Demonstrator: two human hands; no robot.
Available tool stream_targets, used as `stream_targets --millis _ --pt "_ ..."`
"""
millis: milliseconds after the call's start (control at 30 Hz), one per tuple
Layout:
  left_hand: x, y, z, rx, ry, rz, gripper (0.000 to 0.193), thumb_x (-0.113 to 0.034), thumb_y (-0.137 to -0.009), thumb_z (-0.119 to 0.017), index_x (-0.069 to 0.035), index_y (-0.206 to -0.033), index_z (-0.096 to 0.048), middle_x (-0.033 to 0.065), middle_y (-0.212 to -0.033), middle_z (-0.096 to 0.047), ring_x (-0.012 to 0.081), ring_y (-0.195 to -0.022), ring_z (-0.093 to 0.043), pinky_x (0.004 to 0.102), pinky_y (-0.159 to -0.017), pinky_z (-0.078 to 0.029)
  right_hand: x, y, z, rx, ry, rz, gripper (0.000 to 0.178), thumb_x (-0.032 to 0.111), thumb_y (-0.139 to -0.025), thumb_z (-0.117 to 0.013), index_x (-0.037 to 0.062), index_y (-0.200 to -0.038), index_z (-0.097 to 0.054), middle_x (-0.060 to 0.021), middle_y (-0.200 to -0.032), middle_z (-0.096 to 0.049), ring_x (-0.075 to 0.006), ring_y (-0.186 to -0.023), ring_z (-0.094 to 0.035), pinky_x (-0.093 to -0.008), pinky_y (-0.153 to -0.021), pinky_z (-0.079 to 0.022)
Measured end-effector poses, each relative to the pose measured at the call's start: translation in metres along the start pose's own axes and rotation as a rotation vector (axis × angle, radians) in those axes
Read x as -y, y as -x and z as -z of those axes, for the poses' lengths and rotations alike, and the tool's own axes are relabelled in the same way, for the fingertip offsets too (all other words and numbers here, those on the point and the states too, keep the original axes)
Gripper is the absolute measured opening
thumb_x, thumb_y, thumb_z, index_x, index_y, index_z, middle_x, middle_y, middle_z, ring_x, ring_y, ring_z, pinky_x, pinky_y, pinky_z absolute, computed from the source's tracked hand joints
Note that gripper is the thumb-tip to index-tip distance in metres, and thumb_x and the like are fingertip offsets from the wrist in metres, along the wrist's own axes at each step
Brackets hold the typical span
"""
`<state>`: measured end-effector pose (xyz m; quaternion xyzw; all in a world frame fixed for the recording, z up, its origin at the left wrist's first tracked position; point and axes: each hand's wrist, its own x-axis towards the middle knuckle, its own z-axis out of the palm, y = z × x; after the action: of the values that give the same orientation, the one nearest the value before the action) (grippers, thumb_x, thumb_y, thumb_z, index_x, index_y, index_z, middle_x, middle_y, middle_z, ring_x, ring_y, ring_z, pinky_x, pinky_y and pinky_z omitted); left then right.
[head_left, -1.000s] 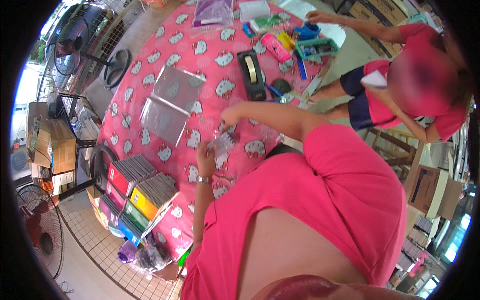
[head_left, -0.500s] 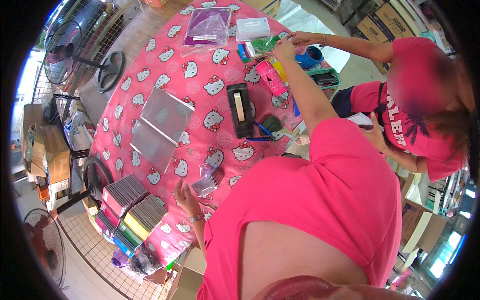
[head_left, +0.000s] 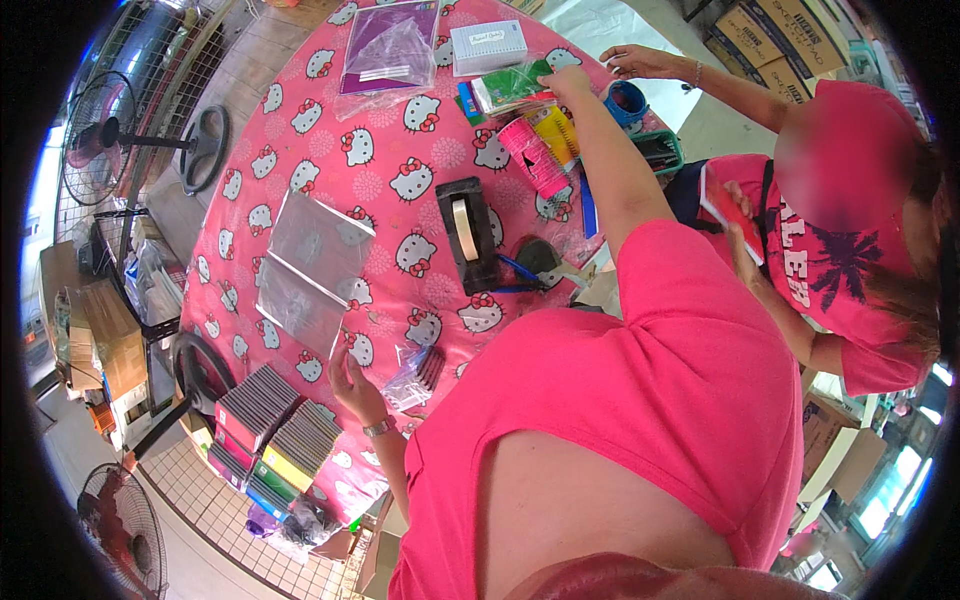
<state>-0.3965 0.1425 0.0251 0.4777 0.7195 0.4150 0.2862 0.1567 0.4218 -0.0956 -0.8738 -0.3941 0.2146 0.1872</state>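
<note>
My right hand [head_left: 568,85] reaches to the far side of the table, its fingers closed on the edge of a green notebook [head_left: 515,86] in clear plastic. Beside that notebook are a pink woven cup [head_left: 532,157] lying on its side, a yellow spiral notebook [head_left: 557,135] and a blue cup [head_left: 625,100]. My left hand [head_left: 355,390] is open, its fingers apart, beside the lower corner of a spread clear plastic cover [head_left: 312,262]. A plastic-wrapped packet [head_left: 413,377] lies to its right. A black tape dispenser [head_left: 468,235] stands mid-table.
Stacked spiral notebooks [head_left: 268,420] stand at the near left. A purple notebook [head_left: 390,45] in plastic and a white box [head_left: 489,48] lie at the far edge. At the right, a co-worker holds a red notebook [head_left: 735,215]. Two fans [head_left: 120,520] stand at the left.
The co-worker's far hand has drawn back from my right hand, and the red cover of their notebook now shows. My left hand has shifted up toward the clear cover. The view has shifted slightly.
</note>
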Motion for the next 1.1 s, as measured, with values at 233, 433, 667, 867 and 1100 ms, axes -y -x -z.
stream_targets --millis 233,433,667,867,1100 --pt "-0.068 -0.045 -0.047 0.231 -0.001 -0.121 0.018 -0.004 -0.089 -0.052 0.003 -0.103 -0.061 0.0074 -0.098 -0.060 0.0147 -0.090 -0.056 0.0274 -0.079 -0.044 0.046 0.040 0.023 -0.031 -0.193 0.155 0.039 0.031 -0.072 -0.074 -0.0014 -0.091 -0.063 -0.0117 -0.079 -0.064 -0.0195 -0.069 -0.061 -0.0347 -0.060 -0.047" --pt "-0.063 -0.053 -0.067 0.341 0.134 -0.164 0.017 -0.003 -0.089 -0.052 0.003 -0.103 -0.061 0.0058 -0.100 -0.060 0.0123 -0.091 -0.056 0.0247 -0.079 -0.044 0.035 0.013 0.040 0.187 -0.248 0.088 0.042 0.043 -0.076 -0.064 0.0067 -0.097 -0.068 -0.0142 -0.097 -0.066 -0.0274 -0.085 -0.065 -0.0383 -0.077 -0.049" --pt "-0.043 -0.032 -0.023 0.264 0.110 -0.008 0.019 -0.005 -0.090 -0.052 0.001 -0.106 -0.061 0.0051 -0.096 -0.062 0.0105 -0.087 -0.055 0.0237 -0.078 -0.044 0.019 0.001 0.099 -0.207 0.275 0.078 0.035 0.039 -0.081 -0.055 0.0107 -0.098 -0.068 -0.0123 -0.100 -0.066 -0.0308 -0.093 -0.063 -0.0403 -0.081 -0.050" --pt "-0.017 -0.023 0.016 0.093 0.239 0.022 0.023 -0.008 -0.090 -0.051 0.006 -0.106 -0.059 0.0108 -0.099 -0.062 0.0164 -0.095 -0.059 0.0270 -0.084 -0.048 -0.010 0.010 0.135 -0.319 -0.087 0.117 0.030 0.038 -0.076 -0.066 0.0115 -0.090 -0.069 -0.0114 -0.087 -0.067 -0.0269 -0.083 -0.064 -0.0373 -0.075 -0.049" --pt "-0.019 -0.016 0.018 0.136 0.198 -0.012 0.020 -0.005 -0.091 -0.051 0.004 -0.106 -0.060 0.0076 -0.099 -0.064 0.0124 -0.088 -0.058 0.0250 -0.080 -0.046 0.005 0.015 0.100 -0.223 0.136 0.054 0.050 0.048 -0.076 -0.063 0.0017 -0.094 -0.068 -0.0184 -0.099 -0.065 -0.0324 -0.095 -0.062 -0.0396 -0.083 -0.049"
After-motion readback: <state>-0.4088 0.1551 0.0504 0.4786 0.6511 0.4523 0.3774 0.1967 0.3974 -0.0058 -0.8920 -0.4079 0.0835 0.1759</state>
